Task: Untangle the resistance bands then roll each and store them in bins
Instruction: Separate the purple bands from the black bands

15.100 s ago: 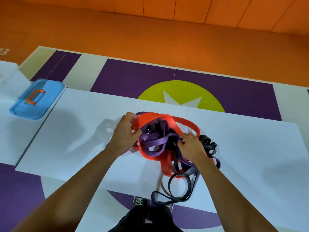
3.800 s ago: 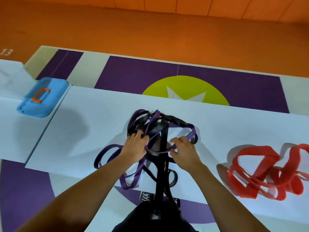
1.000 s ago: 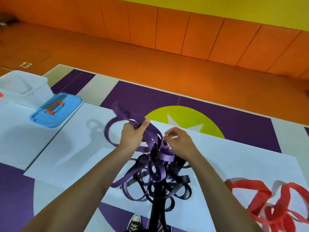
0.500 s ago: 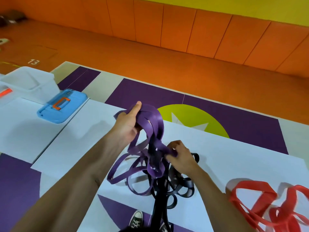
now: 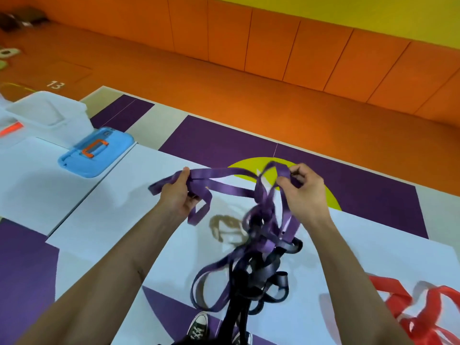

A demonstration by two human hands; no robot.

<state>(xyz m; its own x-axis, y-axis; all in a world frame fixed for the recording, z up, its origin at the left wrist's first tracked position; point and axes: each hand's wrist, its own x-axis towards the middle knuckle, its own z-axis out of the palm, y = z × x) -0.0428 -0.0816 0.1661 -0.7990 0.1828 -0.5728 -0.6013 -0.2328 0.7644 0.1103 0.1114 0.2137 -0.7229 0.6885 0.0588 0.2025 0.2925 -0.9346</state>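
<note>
- Both hands are raised above the white desk (image 5: 99,215), to the right of the blue lid (image 5: 95,151). The left hand (image 5: 178,195) has its fingers curled round a flat run of the purple band (image 5: 224,173). The right hand (image 5: 305,192) pinches a raised loop of the same band between thumb and fingers. They are held apart, with the strap spanning between them.
- Below the right hand, farther from the blue lid, the rest of the purple band hangs knotted with a dark band (image 5: 263,272), whose loops trail over the near desk edge.
- A red band (image 5: 428,310) lies alone on the desk, far right of the blue lid, free of the others but unrolled.
- A clear bin (image 5: 49,115) stands just behind the blue lid.
- The step in hand looks like drawing purple out of dark. Doing it well probably means feeding the pinched loop back through its crossing. Pulling the hands wider would likely cinch the rubber tight. Letting the dark band hang should keep the crossings readable, and a flat strap avoids fresh twists.
</note>
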